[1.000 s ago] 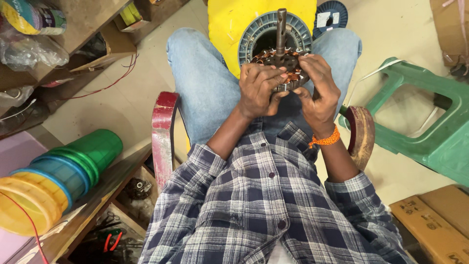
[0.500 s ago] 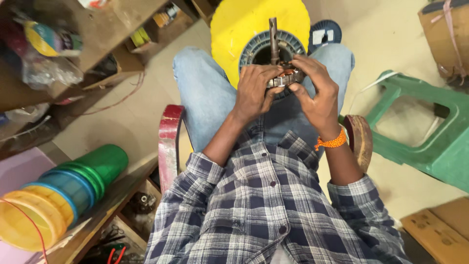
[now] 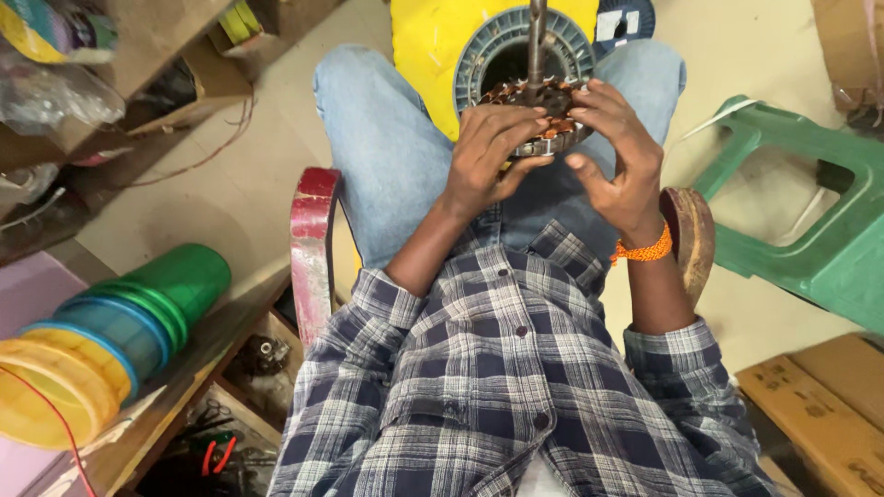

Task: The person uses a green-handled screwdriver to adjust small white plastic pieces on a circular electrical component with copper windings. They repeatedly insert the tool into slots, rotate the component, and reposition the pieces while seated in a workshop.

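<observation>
I sit on a stool and hold a round motor stator (image 3: 545, 112) with copper windings and a steel shaft (image 3: 536, 41) above my lap. My left hand (image 3: 488, 156) grips its near left rim, fingers laid over the windings. My right hand (image 3: 619, 161), with an orange thread band at the wrist, clasps the right rim with its fingertips on the coils. Behind the stator stands a grey round motor cover (image 3: 516, 51) against a yellow spool (image 3: 425, 51) on the floor between my knees.
A green plastic stool (image 3: 810, 221) lies tipped at the right. Stacked green, blue and yellow plastic tubs (image 3: 110, 331) lie on a wooden shelf at the left. Cardboard boxes (image 3: 829, 414) sit at the lower right. Shelves with clutter fill the upper left.
Both hands have kept hold of the stator; my fingers have shifted over the windings and the stator has turned slightly. The view has tilted a little.
</observation>
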